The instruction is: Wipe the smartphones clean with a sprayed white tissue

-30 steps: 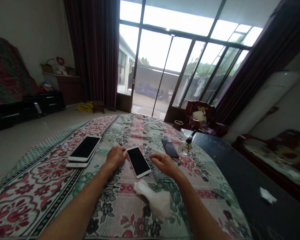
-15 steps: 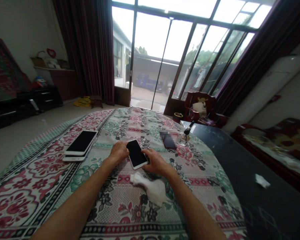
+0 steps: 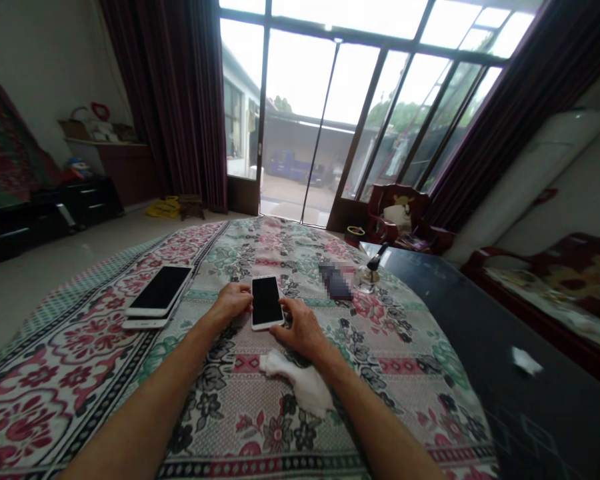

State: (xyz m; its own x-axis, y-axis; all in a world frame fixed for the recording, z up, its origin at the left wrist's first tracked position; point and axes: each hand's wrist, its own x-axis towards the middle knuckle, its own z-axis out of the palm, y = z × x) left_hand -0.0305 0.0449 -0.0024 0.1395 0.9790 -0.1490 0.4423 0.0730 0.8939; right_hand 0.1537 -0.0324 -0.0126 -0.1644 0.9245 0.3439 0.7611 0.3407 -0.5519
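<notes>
A white smartphone point(image 3: 267, 304) with a dark screen is held between my two hands, just over the flowered tablecloth. My left hand point(image 3: 233, 301) grips its left edge with bent fingers. On the opposite side, my right hand point(image 3: 299, 327) holds the right edge and the lower right corner. Below the phone lies a crumpled white tissue point(image 3: 300, 383), near my right wrist and touched by neither hand. To the left rest two more white phones, one stacked on the other; the upper phone point(image 3: 161, 291) shows a dark screen and partly covers the lower phone point(image 3: 143, 323).
A patterned tablecloth point(image 3: 405, 400) covers the round table. Beyond my right hand are a blurred-out dark object point(image 3: 337, 283) and a glass jar point(image 3: 367, 279) with a dark-handled tool. A black table point(image 3: 480, 320) with a white crumpled scrap point(image 3: 526, 361) stands at right.
The phone between my hands has turned from a slant to nearly straight and shifted slightly left. Both hands have moved with it. The stacked phones and tissue stay in place.
</notes>
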